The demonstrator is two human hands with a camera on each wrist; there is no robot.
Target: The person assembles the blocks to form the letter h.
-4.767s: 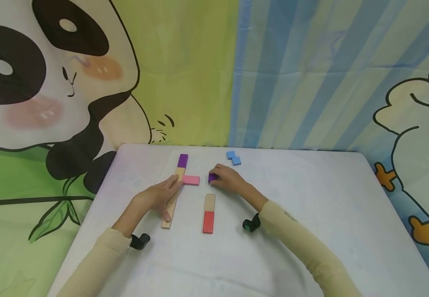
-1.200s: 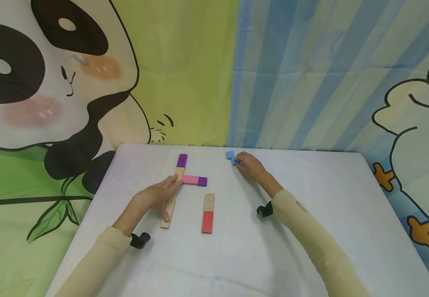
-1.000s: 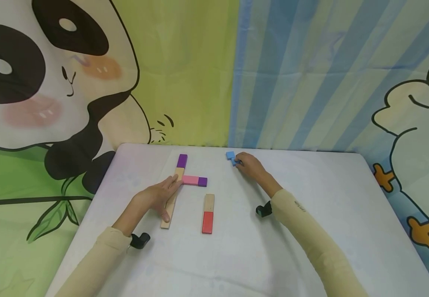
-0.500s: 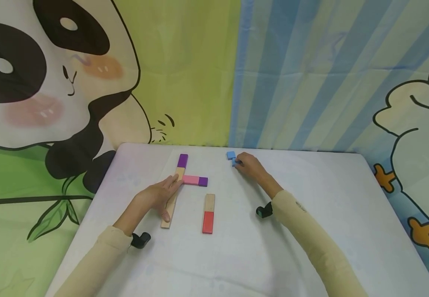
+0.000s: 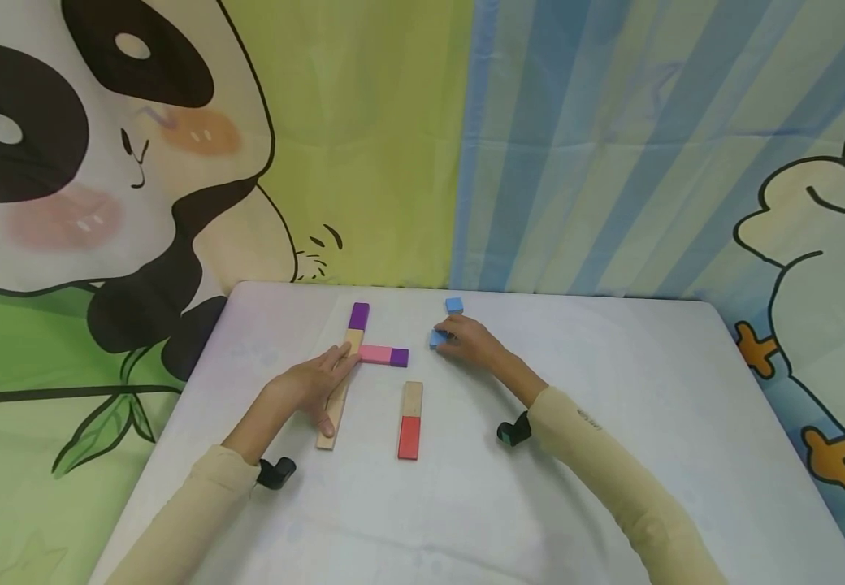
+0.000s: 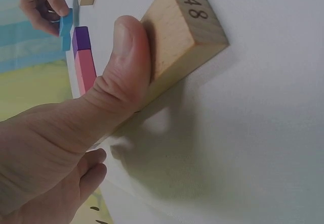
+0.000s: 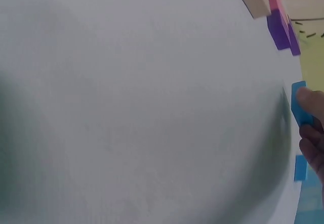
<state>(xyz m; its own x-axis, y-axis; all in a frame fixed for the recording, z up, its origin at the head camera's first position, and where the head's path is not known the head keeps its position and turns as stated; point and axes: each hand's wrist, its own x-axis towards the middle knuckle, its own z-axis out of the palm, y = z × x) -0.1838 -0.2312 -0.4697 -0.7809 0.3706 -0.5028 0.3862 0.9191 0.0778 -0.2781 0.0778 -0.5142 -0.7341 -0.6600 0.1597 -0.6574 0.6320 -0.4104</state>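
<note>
My left hand (image 5: 313, 382) rests along a long plain wooden block (image 5: 333, 418), fingers stretched toward its far part. In the left wrist view the thumb presses on the wooden block (image 6: 167, 47), whose near end is marked 48. A purple block (image 5: 359, 316) continues the row at its far end. A pink block (image 5: 375, 354) juts out to the right, with a small purple block (image 5: 399, 357) at its tip. To the right of that, my right hand (image 5: 468, 341) pinches a small blue block (image 5: 437, 338) between thumb and fingers, also visible as the blue block (image 7: 299, 105) in the right wrist view.
A second blue block (image 5: 454, 305) lies near the back edge of the white table (image 5: 613, 455). Closer to me, a short wooden block (image 5: 412, 398) and a red block (image 5: 409, 439) lie end to end. A printed curtain (image 5: 554, 146) hangs behind the table.
The right hand set the small purple block at the pink block's end, then took one blue block from the back and brought it left and nearer. The left hand has stayed put.
</note>
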